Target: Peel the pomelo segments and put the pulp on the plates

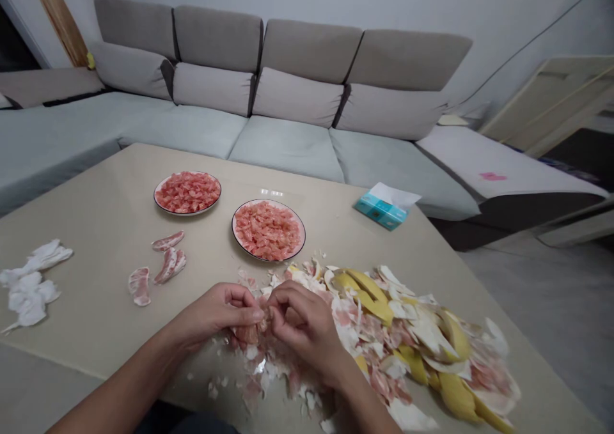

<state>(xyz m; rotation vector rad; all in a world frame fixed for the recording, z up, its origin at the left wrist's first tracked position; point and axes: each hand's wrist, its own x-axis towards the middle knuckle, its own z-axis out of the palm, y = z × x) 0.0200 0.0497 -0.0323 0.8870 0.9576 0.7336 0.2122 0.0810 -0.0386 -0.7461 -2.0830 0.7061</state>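
Observation:
My left hand [218, 312] is closed in a pinch on a pink pomelo segment [247, 335] near the table's front edge. Close beside it, my right hand [309, 325] pinches at the segment's edge with thumb and forefinger; the exact grip is partly hidden by the fingers. Scraps of white membrane [252, 383] lie beneath both hands. Several unpeeled-skin segments [139, 286] rest on the table to the left. Beyond my hands, pink pomelo flesh [267, 231] fills one plate [235, 231], and more flesh [188, 191] is heaped on a second plate [185, 213] farther left.
A spread of yellow-and-white pomelo peel [453, 389] covers the table's right front. Crumpled tissues [33, 287] lie at the left, and a blue tissue pack [381, 209] sits near the back right edge. Behind the table [96, 229] stands a grey sofa [288, 143].

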